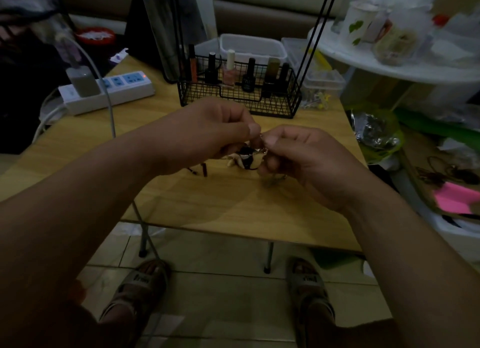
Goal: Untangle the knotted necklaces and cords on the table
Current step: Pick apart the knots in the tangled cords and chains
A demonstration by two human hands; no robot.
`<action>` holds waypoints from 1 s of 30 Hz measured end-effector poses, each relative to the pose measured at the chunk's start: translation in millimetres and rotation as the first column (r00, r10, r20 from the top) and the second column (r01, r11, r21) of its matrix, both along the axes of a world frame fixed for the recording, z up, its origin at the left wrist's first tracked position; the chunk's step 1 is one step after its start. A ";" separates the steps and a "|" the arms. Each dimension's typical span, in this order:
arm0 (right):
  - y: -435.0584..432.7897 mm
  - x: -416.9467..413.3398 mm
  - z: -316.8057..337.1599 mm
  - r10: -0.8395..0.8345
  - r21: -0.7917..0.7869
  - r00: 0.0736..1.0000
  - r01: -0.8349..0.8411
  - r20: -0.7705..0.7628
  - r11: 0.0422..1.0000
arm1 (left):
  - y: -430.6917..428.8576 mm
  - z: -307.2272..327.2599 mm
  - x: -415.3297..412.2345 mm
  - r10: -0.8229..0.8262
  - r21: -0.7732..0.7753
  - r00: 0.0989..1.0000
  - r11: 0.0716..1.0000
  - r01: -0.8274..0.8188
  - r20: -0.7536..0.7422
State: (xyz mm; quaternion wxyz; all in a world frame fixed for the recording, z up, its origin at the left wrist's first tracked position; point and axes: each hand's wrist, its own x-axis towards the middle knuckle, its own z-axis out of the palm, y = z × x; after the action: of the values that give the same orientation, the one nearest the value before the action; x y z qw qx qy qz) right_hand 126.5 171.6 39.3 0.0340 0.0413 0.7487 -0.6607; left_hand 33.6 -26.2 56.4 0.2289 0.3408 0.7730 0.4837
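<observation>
- While both hands hover over the tabletop [207, 199], the left hand [218, 132] has a narrow grip, thumb and forefinger pinching a silvery chain [260, 140].
- The right hand [298, 155] pinches the same chain, just beside the left.
- A knotted tangle [246, 155] of dark cord and pale pieces hangs beneath the fingers, low over the tabletop.
- Behind it stands a wire basket [275, 107] of nail polish bottles [230, 69].

Bare forearms [85, 191], grey lettered strap sandals [140, 282]

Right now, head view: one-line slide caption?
Left hand and right hand pinch the knotted cords above the table; wire basket of bottles behind.
</observation>
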 end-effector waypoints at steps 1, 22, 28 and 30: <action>1.2 0.4 0.2 0.002 -0.004 1.000 -0.002 0.008 1.000 | -0.4 0.0 -0.6 0.009 -0.004 1.000 1.000 -0.009 -0.005; 43.0 -4.6 2.0 -0.226 -0.290 0.952 0.280 0.207 0.915 | -22.5 0.5 -11.4 0.146 -0.121 0.987 0.983 -0.136 0.073; 45.2 0.7 -5.2 -0.336 0.106 0.924 0.322 0.180 0.941 | -20.3 1.8 -5.9 0.131 -0.155 0.988 0.981 -0.117 0.082; 39.5 4.1 -4.3 -0.363 0.402 0.925 0.291 0.114 0.868 | -17.9 0.6 -4.7 0.146 -0.135 0.982 0.982 -0.130 0.120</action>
State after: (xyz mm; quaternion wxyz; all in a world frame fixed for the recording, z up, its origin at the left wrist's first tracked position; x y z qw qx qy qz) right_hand 130.6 211.1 35.0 -0.0179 0.2353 0.8372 -0.4934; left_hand 28.9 -44.1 57.0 0.2655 0.2390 0.8075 0.4694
